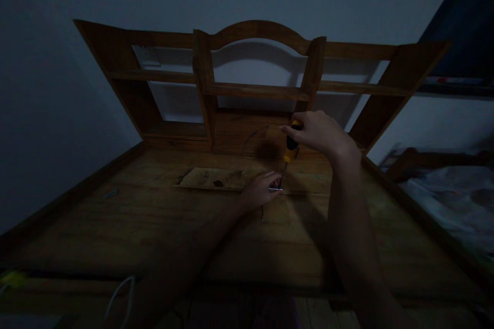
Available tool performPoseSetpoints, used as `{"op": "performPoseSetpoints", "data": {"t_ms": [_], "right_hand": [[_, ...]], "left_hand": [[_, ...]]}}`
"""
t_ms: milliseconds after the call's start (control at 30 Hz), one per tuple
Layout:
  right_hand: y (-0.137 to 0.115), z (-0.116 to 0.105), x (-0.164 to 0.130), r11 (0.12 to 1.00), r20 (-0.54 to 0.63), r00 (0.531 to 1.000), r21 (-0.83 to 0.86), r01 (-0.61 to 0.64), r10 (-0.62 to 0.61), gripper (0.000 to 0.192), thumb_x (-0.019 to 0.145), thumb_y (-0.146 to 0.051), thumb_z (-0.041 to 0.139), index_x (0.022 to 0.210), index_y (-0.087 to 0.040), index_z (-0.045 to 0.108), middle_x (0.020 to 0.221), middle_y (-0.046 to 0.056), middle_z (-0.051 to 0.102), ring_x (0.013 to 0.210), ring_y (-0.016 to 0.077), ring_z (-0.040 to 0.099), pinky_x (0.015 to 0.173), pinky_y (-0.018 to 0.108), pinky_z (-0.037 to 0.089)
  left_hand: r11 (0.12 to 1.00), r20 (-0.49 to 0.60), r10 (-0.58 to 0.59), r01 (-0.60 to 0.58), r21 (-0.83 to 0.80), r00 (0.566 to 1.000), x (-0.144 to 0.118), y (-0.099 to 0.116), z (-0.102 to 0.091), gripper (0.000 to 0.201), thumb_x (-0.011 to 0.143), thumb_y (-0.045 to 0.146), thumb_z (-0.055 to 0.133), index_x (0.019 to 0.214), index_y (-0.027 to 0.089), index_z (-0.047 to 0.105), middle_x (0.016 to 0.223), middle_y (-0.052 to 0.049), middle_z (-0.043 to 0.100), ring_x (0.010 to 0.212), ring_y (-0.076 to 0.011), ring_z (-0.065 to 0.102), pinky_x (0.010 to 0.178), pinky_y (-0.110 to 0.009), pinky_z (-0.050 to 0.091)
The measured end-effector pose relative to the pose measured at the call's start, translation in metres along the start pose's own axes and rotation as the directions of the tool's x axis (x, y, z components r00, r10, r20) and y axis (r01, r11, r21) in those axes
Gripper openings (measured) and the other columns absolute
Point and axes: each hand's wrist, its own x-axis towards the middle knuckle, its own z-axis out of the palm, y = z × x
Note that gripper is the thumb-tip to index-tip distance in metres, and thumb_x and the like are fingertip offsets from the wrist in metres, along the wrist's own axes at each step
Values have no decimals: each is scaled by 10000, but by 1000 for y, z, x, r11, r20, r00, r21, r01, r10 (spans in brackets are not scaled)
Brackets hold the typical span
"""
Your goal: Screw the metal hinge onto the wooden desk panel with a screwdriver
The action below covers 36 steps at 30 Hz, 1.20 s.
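Observation:
My right hand point(318, 132) is wrapped round the yellow and black handle of a screwdriver point(290, 151), held nearly upright with its shaft pointing down. The tip meets a small shiny metal piece point(275, 188) on the wooden desk top point(154, 231). My left hand point(262, 190) rests low on the wood, its fingers closed round that metal piece beside the screwdriver's tip. What exactly the piece is stays too dark and small to tell. Just below it lies a pale rectangular patch point(276, 211) on the desk surface.
A wooden shelf unit point(257, 91) with several compartments stands along the back of the desk. Left of my hands is a worn, pale strip point(212, 178). A small metal object point(110, 194) lies at the left. A white cable point(121, 293) loops at the front edge.

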Motion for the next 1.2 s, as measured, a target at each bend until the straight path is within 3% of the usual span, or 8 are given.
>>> {"op": "performPoseSetpoints", "data": {"t_ms": [200,467,700,833,967,1200], "right_hand": [[0,-12,-4,979,77,985,146,139,-151,214,841,-255,521,1004,-193,644,890,53,699,785,199,627,676,278,413],[-2,-2,-1,996,9,997,35,76,-76,317,895,-454,516,934,-170,652,859,106,690,791,238,628,672,312,408],[-3,-9,-3,978,47,985,134,159,-166,218,860,-293,548,1016,-184,654,938,65,701,817,210,628,711,293,420],[-6,-6,-3,986,-5,990,94,140,-140,246,888,-368,540,980,-173,659,910,89,696,812,221,625,704,306,415],[-7,-3,-1,993,19,995,60,99,-100,349,905,-476,502,860,-168,661,814,97,679,754,228,621,661,314,400],[-2,-11,-3,964,12,974,143,224,-228,240,867,-330,568,1025,-187,676,950,69,687,837,201,614,727,291,415]], "left_hand": [[1000,-10,5,-6,-30,1000,-1,-1,1,260,859,260,675,1091,189,580,934,-19,590,853,-163,573,774,-278,467],[1000,-8,7,-7,-5,1000,0,-3,2,226,848,252,686,1038,178,586,914,-19,587,853,-167,577,773,-277,465],[1000,1,2,-2,-18,1000,-1,-2,1,324,849,263,693,1142,192,575,927,-19,590,861,-167,585,785,-279,473],[1000,5,3,-3,-4,1000,0,-1,1,213,860,282,679,1022,178,589,907,-19,589,847,-166,579,775,-277,466],[1000,3,11,-11,-4,1000,0,0,0,205,865,290,676,1008,175,585,918,-20,594,853,-165,579,782,-276,463],[1000,10,5,-5,-20,1000,0,-3,1,307,852,267,691,1130,191,585,948,-20,601,869,-164,582,802,-277,470]]}}
